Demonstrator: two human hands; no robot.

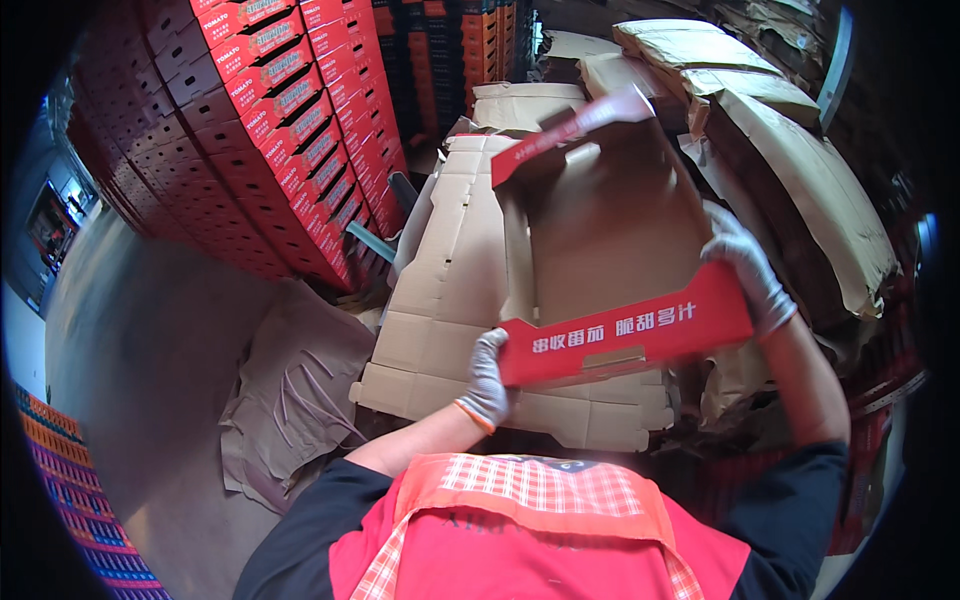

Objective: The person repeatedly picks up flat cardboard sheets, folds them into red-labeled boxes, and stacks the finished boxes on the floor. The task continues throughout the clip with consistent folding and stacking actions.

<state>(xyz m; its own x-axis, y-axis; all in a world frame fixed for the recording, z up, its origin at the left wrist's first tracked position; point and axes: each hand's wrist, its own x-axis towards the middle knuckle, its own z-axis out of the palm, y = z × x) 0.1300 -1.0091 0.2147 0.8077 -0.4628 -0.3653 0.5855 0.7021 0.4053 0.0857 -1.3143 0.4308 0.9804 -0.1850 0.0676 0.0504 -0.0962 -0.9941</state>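
Left hand (487, 382), right hand (744, 260), fingers curled tight on the box (615, 240), over cardboard (430, 320); carrying stage, apparently; next needs level support

Big white writing runs along the near red side (650, 338) of the open box (615, 235). The far red side (575, 130) has pale writing too, but it is blurry. In the tall stack of red boxes (285, 110), the fronts have small white words and bigger pale letters. Dark letters show on the red shirt (700, 550), partly covered.
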